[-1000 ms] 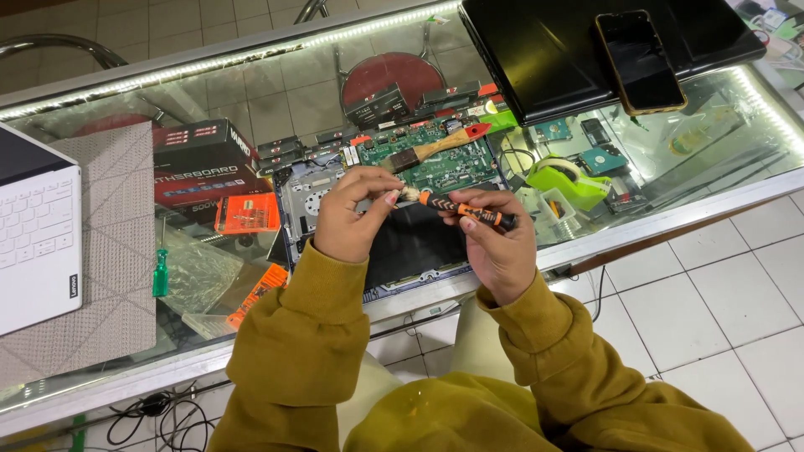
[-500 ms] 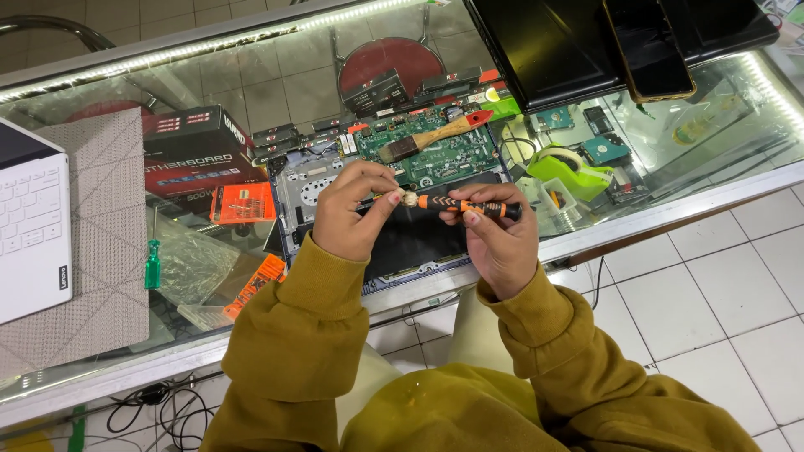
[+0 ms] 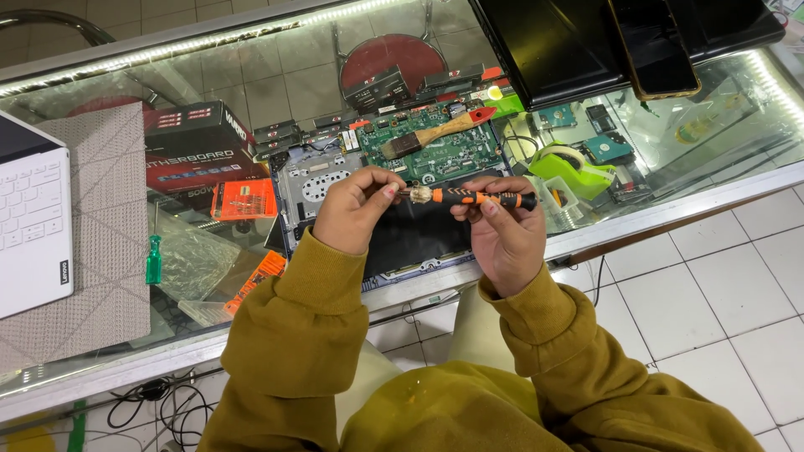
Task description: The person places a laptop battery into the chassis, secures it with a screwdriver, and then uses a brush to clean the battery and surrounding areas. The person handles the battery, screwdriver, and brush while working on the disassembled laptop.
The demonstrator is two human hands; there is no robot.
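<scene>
Head view, looking down at a glass counter (image 3: 636, 222) w/ an opened laptop (image 3: 402, 234) lying on it, bottom cover off. Both hands are raised just above the laptop's dark lower half, w/ a screwdriver (image 3: 477, 197) held level between them.

Progress, as a judgement: the laptop already stands open, its green circuit board (image 3: 444, 155) and grey fan area bare, so the opening-up part looks done. A wooden-handled brush (image 3: 435, 134) rests across the board. The driver is not on any screw; the work right now looks like fitting or swapping the bit at the driver's tip, so whatever remains on the board itself is not yet begun. Can't tell if screws are out or in; too small.

Fingers: right hand (image 3: 502, 238) is closed round the orange-and-black handle, thumb and fingertips wrapped on it, shaft pointing toward the left hand. Left hand (image 3: 356, 209) is pinched nearly shut, thumb and forefinger touching the pale metal collar at the driver's tip (image 3: 419, 194). Whether a loose bit sits inside that pinch, can't tell.

Around the laptop: an orange bit case (image 3: 244, 199) just left of it, a small green screwdriver (image 3: 153, 261) further left, a white laptop (image 3: 33, 222) well to the left on a grey mat. A green tape dispenser (image 3: 569, 167) just right of it; a black monitor w/ a phone (image 3: 653, 46) lying on it up beyond the laptop's right.
</scene>
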